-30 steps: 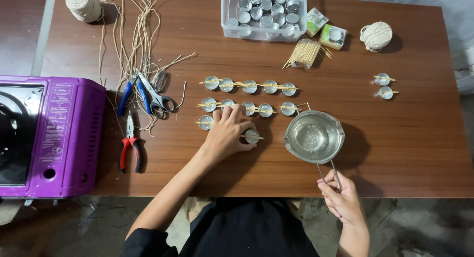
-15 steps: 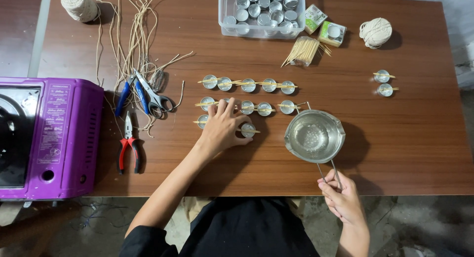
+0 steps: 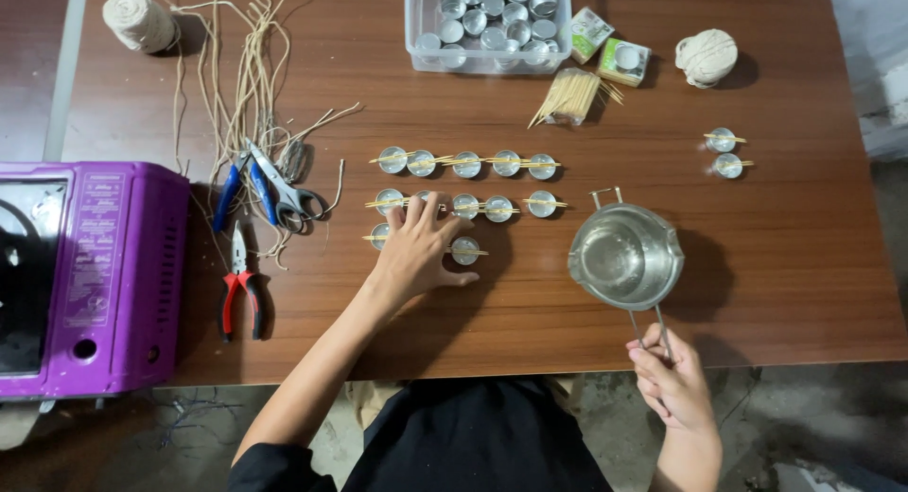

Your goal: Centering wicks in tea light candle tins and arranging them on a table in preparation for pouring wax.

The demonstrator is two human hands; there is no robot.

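Two hands at work — left hand flat, fingers spread over small tin cups on the bench; right hand clamped on a metal pot's handle — pouring seems next, needing a steady tilt.

Two small green-and-white cartons are lying side by side at the far edge of the desk, just right of a clear plastic tub — one tilted, one showing a round window. A white label strip is running along the purple stove at left.
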